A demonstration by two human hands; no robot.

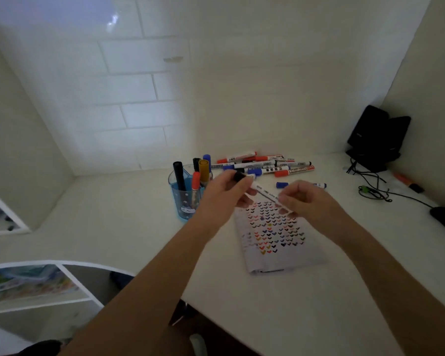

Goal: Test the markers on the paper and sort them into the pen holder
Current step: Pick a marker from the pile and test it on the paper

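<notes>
Head view: a white-barrelled marker (265,194) is held in the air between both hands, slanting from upper left down to lower right, just above the far edge of the paper (278,237). The left hand (224,194) pinches the end with the black cap (239,176), its fingers (243,187) curled round it. Blur hides whether the cap is seated or slightly off the barrel. The right hand (310,202) grasps the lower end of the barrel, fingers clenched on it, knuckles up.

The paper lies flat on the white tabletop (293,304) beneath the hands, covered in rows of small tick-like strokes in black, blue, red and orange. Just left of it, beside the left hand, stands the pen holder (181,201), a translucent blue cup. Upright in it are a black marker (178,176), a red-capped marker (195,181), a yellow-capped marker (204,170), and a blue-capped and another black one behind those.

Beyond the hands, near the tiled wall (129,86), a pile of markers (265,164) with red, blue and black caps lies loose on the tabletop. One blue marker (283,185) lies apart from the pile, partly hidden by the right hand.

In the right corner a black device (378,134) leans against the wall, with dark cables (370,183) trailing in front of it and an orange highlighter (406,182) beside them. A white shelf (62,286) at lower left holds blurred colourful things.
</notes>
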